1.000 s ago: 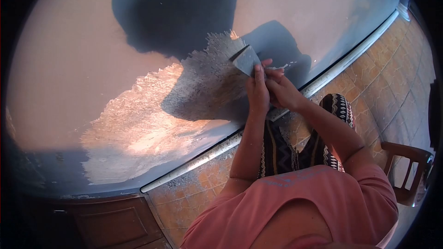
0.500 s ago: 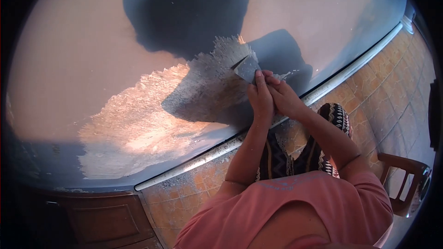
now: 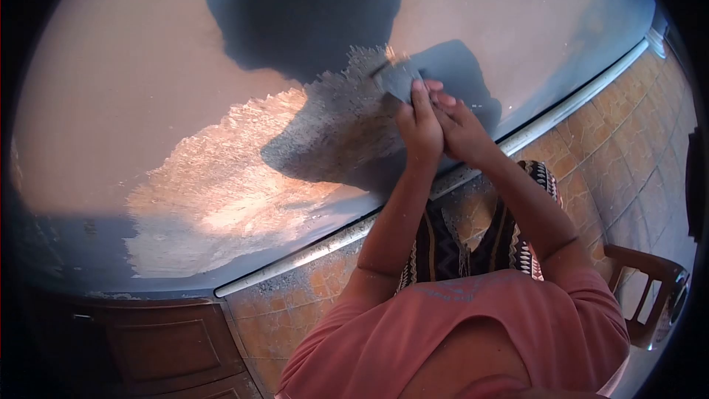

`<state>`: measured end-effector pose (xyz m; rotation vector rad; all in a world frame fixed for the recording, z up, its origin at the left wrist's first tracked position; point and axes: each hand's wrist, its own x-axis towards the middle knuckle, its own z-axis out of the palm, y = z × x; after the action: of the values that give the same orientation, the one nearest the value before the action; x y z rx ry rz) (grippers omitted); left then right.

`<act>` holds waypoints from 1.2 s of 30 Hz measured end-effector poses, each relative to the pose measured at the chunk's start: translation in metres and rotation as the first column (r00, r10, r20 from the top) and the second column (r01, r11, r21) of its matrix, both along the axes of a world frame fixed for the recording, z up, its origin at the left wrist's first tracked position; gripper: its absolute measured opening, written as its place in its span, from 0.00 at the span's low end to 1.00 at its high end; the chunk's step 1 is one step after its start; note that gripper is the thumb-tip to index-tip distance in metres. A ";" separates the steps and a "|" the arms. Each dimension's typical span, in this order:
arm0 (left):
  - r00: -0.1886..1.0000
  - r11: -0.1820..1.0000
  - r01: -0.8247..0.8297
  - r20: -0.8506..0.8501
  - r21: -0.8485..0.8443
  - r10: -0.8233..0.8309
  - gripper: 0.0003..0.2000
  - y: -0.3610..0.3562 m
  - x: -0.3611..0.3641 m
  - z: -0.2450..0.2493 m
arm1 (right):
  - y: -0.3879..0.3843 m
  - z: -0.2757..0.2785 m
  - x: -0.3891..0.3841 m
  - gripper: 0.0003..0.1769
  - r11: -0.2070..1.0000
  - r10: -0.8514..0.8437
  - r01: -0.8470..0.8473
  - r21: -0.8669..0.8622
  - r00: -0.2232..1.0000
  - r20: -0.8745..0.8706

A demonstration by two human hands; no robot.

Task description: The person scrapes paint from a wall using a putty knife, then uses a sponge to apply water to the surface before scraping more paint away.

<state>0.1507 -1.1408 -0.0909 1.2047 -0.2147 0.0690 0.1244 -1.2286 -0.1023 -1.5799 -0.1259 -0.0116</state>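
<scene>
A flat grey scraper (image 3: pixel 399 80) with a broad, squarish blade lies against the wall (image 3: pixel 148 81), at the upper edge of a rough patch (image 3: pixel 244 155) where the paint is off. My left hand (image 3: pixel 422 131) is closed on it, the thumb stretched along the blade's near side. Pressed up beside it, my right hand (image 3: pixel 467 131) is closed around the same tool, fingers curled near the left hand's. The handle is hidden inside my hands. Shadows of my head and arms fall across the wall and part of the rough patch.
A pale skirting ledge (image 3: pixel 310 253) runs along the wall's foot, with flakes and dust on the tiled floor (image 3: pixel 295 318) beside it. A wooden cabinet door (image 3: pixel 159 347) is at lower left. At right stands a wooden chair (image 3: pixel 650 295).
Both hands have moved the scraper up along the wall, toward the top edge of the rough patch. The blade is now slightly blurred.
</scene>
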 end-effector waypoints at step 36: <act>0.997 0.997 -0.055 0.057 0.049 0.052 0.18 -0.001 0.008 0.017 | 0.002 0.030 0.002 0.20 0.995 -0.051 0.063 0.074 0.987 -0.151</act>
<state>0.1590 -1.1417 -0.0737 1.2595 -0.2335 0.1447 0.1268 -1.2262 -0.0727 -1.4999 0.0364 0.0562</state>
